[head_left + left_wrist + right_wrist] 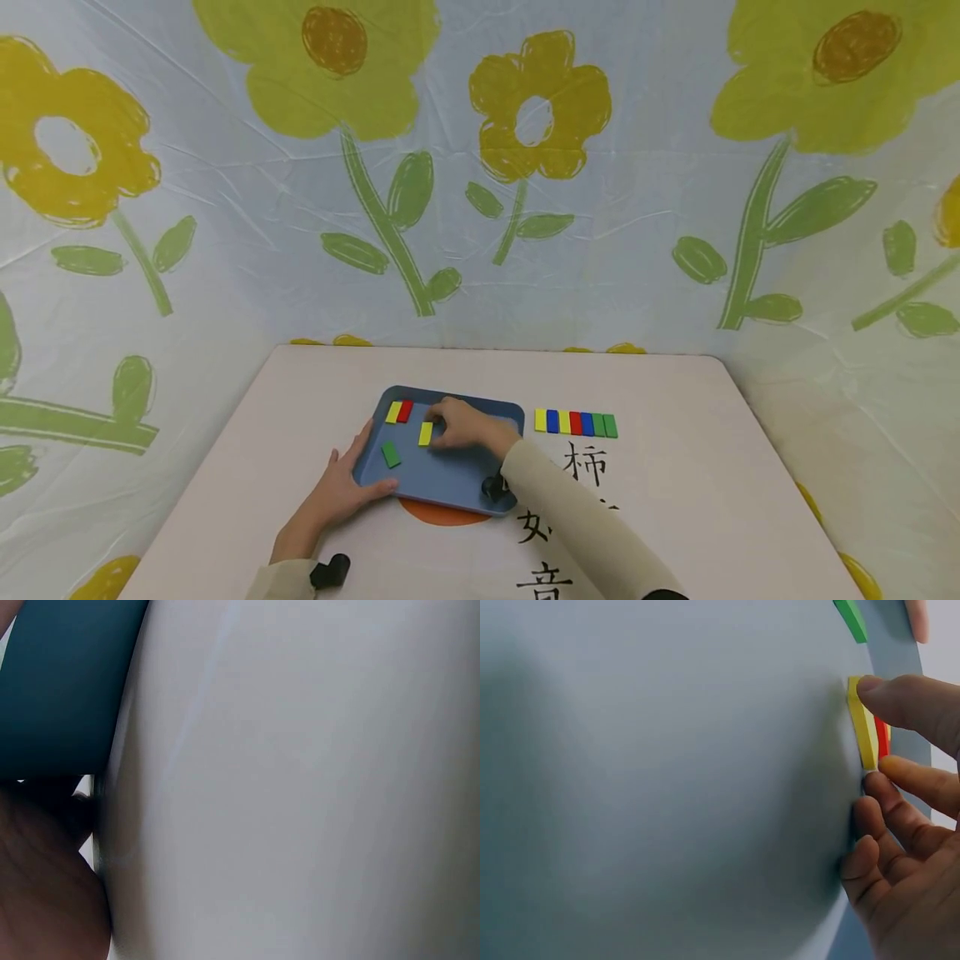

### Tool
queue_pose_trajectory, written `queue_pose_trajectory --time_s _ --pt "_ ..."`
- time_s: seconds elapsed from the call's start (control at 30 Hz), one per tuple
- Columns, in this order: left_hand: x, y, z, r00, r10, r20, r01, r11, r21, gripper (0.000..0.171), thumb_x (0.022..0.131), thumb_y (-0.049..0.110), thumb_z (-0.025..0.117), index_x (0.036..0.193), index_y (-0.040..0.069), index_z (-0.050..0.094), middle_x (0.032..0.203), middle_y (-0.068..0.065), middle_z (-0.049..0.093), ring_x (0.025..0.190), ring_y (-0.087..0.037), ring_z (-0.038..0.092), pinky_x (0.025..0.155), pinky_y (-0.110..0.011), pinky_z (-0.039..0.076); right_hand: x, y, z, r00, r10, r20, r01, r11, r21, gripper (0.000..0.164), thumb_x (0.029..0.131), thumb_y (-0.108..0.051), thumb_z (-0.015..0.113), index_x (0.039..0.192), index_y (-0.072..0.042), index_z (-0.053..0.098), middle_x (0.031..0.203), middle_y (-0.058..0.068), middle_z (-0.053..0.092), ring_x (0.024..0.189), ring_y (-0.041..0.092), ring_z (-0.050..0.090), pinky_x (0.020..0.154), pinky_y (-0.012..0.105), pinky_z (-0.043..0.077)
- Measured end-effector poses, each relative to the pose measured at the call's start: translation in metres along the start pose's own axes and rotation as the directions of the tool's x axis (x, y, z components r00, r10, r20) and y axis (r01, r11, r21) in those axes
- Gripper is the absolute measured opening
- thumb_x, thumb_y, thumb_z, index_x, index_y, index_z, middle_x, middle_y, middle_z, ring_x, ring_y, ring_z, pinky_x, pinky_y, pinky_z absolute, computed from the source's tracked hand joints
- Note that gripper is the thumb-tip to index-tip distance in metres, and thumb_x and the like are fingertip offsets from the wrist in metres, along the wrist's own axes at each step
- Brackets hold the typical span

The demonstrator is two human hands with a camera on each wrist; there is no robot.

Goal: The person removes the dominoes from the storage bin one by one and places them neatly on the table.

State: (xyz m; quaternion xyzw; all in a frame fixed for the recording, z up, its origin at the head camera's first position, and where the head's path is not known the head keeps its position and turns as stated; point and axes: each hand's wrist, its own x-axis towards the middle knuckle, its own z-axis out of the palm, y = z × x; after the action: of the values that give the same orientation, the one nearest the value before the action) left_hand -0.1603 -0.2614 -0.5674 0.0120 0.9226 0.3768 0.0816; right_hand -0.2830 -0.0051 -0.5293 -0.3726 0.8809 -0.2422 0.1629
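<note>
So my right hand point(465, 423) is reaching in over the right side of the tray point(442, 483), palm down, thumb and index pinching a yellow block point(425, 433) by its two ends. The other three fingers curl in just beside it. Can't tell if that block is touching the tray floor or a hair above it. It's around the upper middle of the tray anyway.

My left hand point(341, 487) isn't clenched at all: it's spread at the near left corner, thumb over the near rim, fingers running up the left side, steadying pose basically. The left wrist view is mostly pale tabletop, so no help there.

Room-wise: a green block point(391, 454) sits tilted to the lower left of the pinch, and a second yellow block point(393, 412) and a red block point(405, 411) lie side by side near the far left corner. Bare tray floor runs from the green one toward the right rim. My right sleeve point(585, 525) crosses the near right corner. Past the right rim, a row of seven blocks point(576, 422) lies on the table point(712, 467), well inside its right edge.
</note>
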Motion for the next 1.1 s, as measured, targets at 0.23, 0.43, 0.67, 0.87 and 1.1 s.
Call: queue_pose_trajectory --time_s 0.23,0.43,0.67,0.87,1.1 --pt "-0.001 0.0 0.0 1.0 -0.005 0.001 0.005 1.0 -0.003 0.113 0.083 0.062 0.077 0.167 0.036 0.006 0.169 -0.023 0.022 0.153 -0.056 0.017 0.124 -0.071 0.003 0.004 -0.005 0.005 1.0 0.019 0.009 -0.019 1.0 0.005 0.052 0.088 -0.029 0.082 0.134 -0.009 0.068 0.129 0.007 0.063 0.106 0.012 0.057 0.096 0.026 0.051" --pt "0.0 0.002 0.001 1.0 -0.001 -0.006 0.001 1.0 -0.003 0.113 0.083 0.061 0.077 0.167 0.034 0.006 0.169 -0.023 0.023 0.153 -0.054 0.019 0.124 -0.07 0.002 0.009 -0.005 0.009 1.0 -0.001 0.009 0.001 1.0 -0.005 0.045 0.088 -0.024 0.083 0.13 -0.012 0.071 0.125 0.002 0.066 0.109 0.011 0.058 0.099 0.025 0.051" --pt "-0.002 0.002 0.0 1.0 -0.015 -0.005 0.015 1.0 -0.002 0.114 0.082 0.062 0.077 0.167 0.034 0.006 0.169 -0.023 0.022 0.154 -0.054 0.018 0.125 -0.069 0.002 0.002 -0.001 0.004 1.0 -0.009 -0.004 0.009 1.0 0.017 0.043 0.088 -0.024 0.083 0.127 -0.01 0.073 0.124 0.004 0.068 0.11 0.014 0.061 0.098 0.028 0.052" --pt "-0.002 0.002 -0.002 0.999 -0.035 0.01 0.035 0.999 -0.001 0.115 0.083 0.063 0.076 0.167 0.035 0.003 0.17 -0.023 0.019 0.154 -0.056 0.012 0.124 -0.071 0.002 -0.015 0.01 -0.007 0.999 -0.004 -0.036 0.007 0.997 0.075 0.045 0.086 -0.025 0.084 0.127 -0.011 0.073 0.124 0.004 0.069 0.093 0.01 0.058 0.082 0.024 0.052" --pt "-0.002 0.002 -0.001 1.0 -0.016 0.003 0.016 1.0 -0.001 0.115 0.082 0.061 0.078 0.167 0.034 0.005 0.169 -0.023 0.021 0.153 -0.055 0.016 0.125 -0.07 0.002 -0.048 0.025 -0.023 0.992 0.027 -0.124 -0.005 0.984 0.18 0.044 0.087 -0.022 0.083 0.128 -0.01 0.072 0.12 0.005 0.066 0.083 0.01 0.055 0.072 0.023 0.05"
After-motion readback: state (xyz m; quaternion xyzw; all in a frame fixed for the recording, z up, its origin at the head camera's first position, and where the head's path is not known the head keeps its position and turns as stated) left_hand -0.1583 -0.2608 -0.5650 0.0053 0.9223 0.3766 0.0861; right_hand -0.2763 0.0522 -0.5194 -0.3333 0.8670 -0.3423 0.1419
